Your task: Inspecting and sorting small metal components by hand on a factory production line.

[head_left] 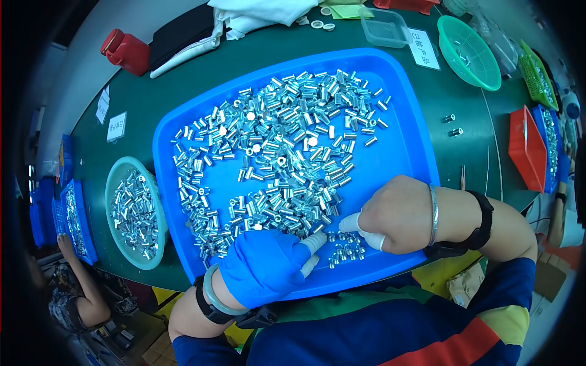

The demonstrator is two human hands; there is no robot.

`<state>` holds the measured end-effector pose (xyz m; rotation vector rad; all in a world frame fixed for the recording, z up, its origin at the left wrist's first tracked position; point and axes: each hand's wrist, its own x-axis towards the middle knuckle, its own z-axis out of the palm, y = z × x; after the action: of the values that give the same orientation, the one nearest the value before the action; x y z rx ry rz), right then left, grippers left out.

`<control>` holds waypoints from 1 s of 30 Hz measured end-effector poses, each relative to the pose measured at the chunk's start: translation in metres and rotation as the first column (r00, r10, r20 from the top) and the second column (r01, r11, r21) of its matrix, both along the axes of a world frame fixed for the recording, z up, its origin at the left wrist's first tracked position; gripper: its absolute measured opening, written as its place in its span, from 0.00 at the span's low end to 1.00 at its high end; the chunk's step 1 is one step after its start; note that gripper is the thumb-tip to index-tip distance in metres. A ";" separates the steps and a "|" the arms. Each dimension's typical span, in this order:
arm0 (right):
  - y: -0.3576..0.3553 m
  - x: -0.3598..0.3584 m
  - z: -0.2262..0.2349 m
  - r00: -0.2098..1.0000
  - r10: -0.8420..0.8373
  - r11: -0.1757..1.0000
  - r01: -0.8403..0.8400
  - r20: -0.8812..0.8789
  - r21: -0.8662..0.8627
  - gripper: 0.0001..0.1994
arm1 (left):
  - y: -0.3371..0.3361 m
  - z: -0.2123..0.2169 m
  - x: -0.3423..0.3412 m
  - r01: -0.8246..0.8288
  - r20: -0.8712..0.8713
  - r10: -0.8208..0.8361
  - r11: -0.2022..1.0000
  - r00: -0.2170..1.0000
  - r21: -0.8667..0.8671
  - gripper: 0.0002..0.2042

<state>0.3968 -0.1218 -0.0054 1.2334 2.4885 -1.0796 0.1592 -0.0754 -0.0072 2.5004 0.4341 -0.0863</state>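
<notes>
A large blue tray (390,152) holds a wide heap of shiny metal rivet nuts (293,122). My left hand (262,268), in a blue glove with white coverings on the bare fingertips, rests at the tray's near side. Its thumb and index finger are apart, beside a small group of rivet nuts (346,250) lying on the tray floor. My right hand (397,216) is on the other side of that group, most fingers curled, white-wrapped index finger stretched toward the pieces. Whatever its curled fingers may hold is hidden.
A pale green basket (162,226) of rivet nuts stands left of the tray. Another green basket (442,46), a clear container (406,36) and a red bin (528,149) are to the right. Two loose pieces (456,132) lie on the green table (458,100). Another person's arm (85,277) shows at left.
</notes>
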 end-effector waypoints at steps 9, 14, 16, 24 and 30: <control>0.000 0.004 0.001 0.999 0.020 0.996 -0.022 -0.030 -0.087 0.19 | 0.002 0.005 0.006 -0.026 -0.058 0.021 0.996 0.998 -0.081 0.17; 0.004 0.004 -0.003 0.997 0.051 0.990 -0.058 -0.056 -0.125 0.25 | 0.000 -0.001 0.003 0.003 -0.012 -0.004 0.999 1.000 -0.033 0.16; 0.005 0.003 -0.003 0.996 0.074 0.986 -0.082 -0.056 -0.145 0.25 | 0.000 -0.002 0.004 0.029 -0.010 -0.029 0.999 1.000 -0.032 0.16; 0.004 0.003 -0.002 0.995 0.062 0.993 -0.069 -0.074 -0.092 0.25 | -0.001 -0.004 0.001 0.058 0.005 -0.058 0.997 0.998 -0.047 0.16; -0.002 0.004 0.003 0.982 -0.110 0.964 0.143 -0.152 0.225 0.18 | 0.001 -0.002 -0.003 -0.016 0.115 0.018 1.000 0.993 -0.018 0.17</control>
<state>0.4006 -0.1241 -0.0023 1.4464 2.7414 -0.9484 0.1567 -0.0742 -0.0097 2.4694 0.4054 0.0609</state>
